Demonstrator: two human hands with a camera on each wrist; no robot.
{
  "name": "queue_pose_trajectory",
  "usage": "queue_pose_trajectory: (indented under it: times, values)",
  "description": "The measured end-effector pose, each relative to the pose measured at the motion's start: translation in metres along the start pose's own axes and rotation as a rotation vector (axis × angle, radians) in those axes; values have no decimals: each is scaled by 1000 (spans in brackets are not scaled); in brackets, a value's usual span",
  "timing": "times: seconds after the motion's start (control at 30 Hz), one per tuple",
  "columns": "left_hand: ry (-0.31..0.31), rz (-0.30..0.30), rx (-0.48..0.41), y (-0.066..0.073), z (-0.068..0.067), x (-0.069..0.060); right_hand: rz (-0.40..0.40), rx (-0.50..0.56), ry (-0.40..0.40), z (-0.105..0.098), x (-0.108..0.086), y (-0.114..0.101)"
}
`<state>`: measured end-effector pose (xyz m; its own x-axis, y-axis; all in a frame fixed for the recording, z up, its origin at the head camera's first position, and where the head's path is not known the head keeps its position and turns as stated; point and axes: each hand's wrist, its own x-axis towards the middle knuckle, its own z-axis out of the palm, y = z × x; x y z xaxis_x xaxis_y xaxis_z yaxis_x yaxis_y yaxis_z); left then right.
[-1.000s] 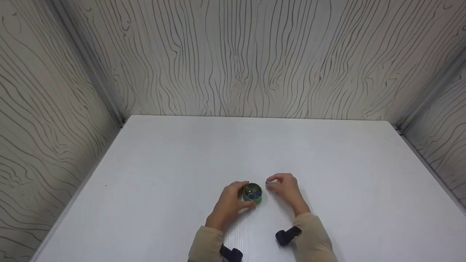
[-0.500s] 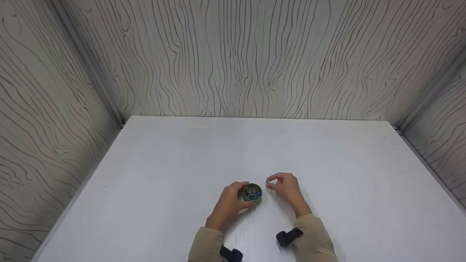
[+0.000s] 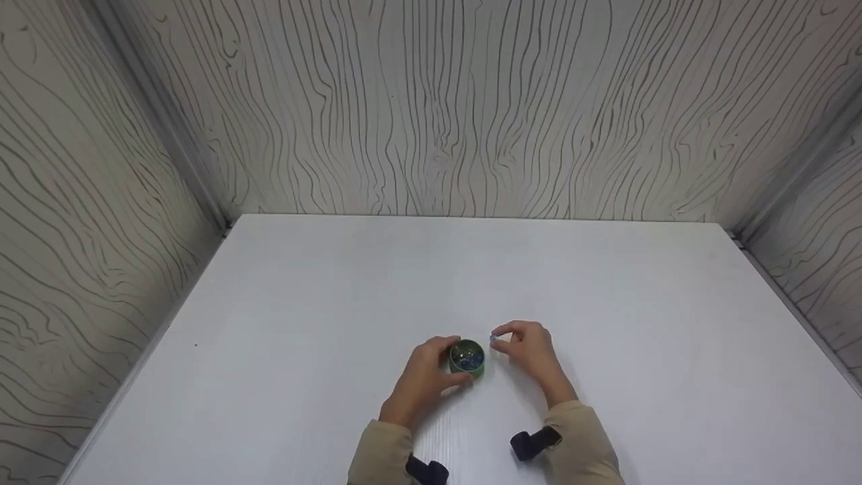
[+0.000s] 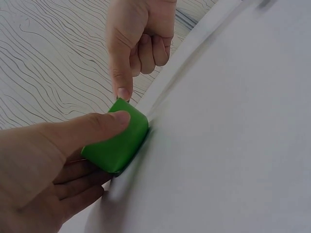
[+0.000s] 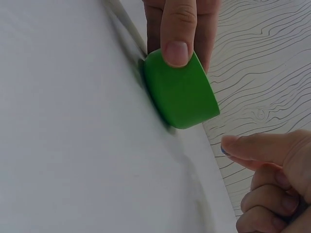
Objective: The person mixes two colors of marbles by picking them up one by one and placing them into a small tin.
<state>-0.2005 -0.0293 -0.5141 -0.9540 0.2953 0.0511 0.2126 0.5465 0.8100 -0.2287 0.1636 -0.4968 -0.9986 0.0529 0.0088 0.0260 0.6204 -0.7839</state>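
A small green cup (image 3: 477, 370) stands upright on the white table, its inside holding several shiny bluish pieces too small to identify. My left hand (image 3: 419, 380) grips its side, the thumb (image 4: 104, 125) on the near wall and the fingers round the far side. To the cup's right, my right hand (image 3: 533, 351) pinches a small shiny bluish piece (image 3: 494, 339) between thumb and fingertips, slightly apart from the rim. In the right wrist view only a blue sliver of that piece (image 5: 224, 151) shows past the thumb; the other fingers are curled in.
The white table (image 3: 323, 289) spreads around both hands. Pale panels (image 3: 438, 108) with a dark wood-grain pattern close off the back and both sides. Black wrist straps with cameras (image 3: 534, 444) sit on both tan sleeves (image 3: 583, 438).
The left hand and the cup have stayed put. The right hand, still pinching the small piece, has barely shifted beside the cup, and its sleeve sits slightly lower.
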Motion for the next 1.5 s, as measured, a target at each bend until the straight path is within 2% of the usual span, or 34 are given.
queue_pose_trajectory:
  times: [0.53,0.87,1.33,1.5]
  values:
    - [15,38,19,-5,3,-2,-17,31,-15,3,-12,-11]
    - [12,43,28,0,3,-1,-55,22,-7,5,-14,-16]
    - [11,70,51,0,2,1,-73,62,-37,8,-13,-23]
    - [11,58,29,0,0,1,-67,69,-55,10,-13,-25]
